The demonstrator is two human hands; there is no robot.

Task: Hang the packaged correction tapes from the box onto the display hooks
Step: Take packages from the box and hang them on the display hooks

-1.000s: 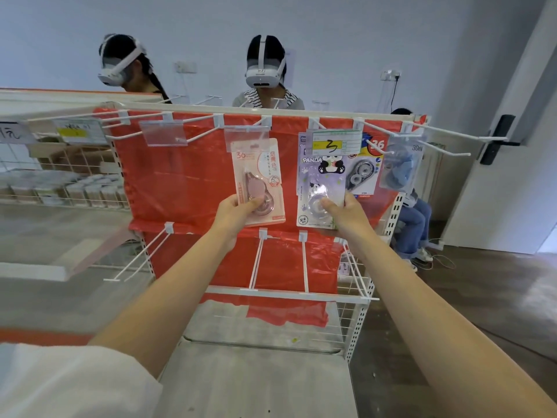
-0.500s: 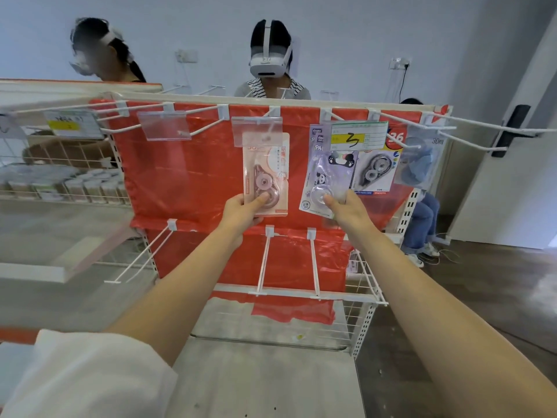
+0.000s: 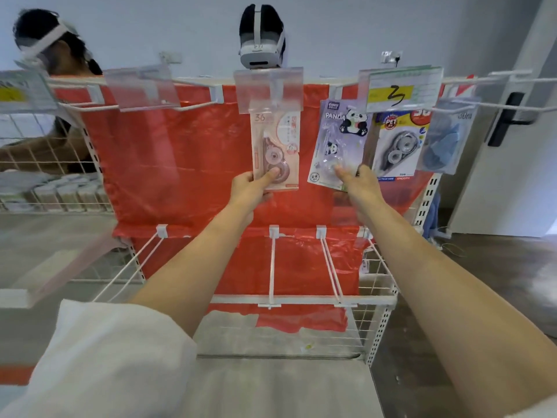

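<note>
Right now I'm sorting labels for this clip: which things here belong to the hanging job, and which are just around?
Part of the job:
pink pack in left hand
panda pack in right hand
top hooks

Just around:
grey pack
blue pack
price tag
lower hooks

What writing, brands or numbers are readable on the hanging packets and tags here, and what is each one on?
"36": pink packet, held by the left hand.
"PANDA": lilac panda packet, held by the right hand.
"PET", "SMOOTH": white packet.
"30m": blue packet.
Handwritten "3": price tag.
Remaining small print and the far-left tag: too blurred to read.
</note>
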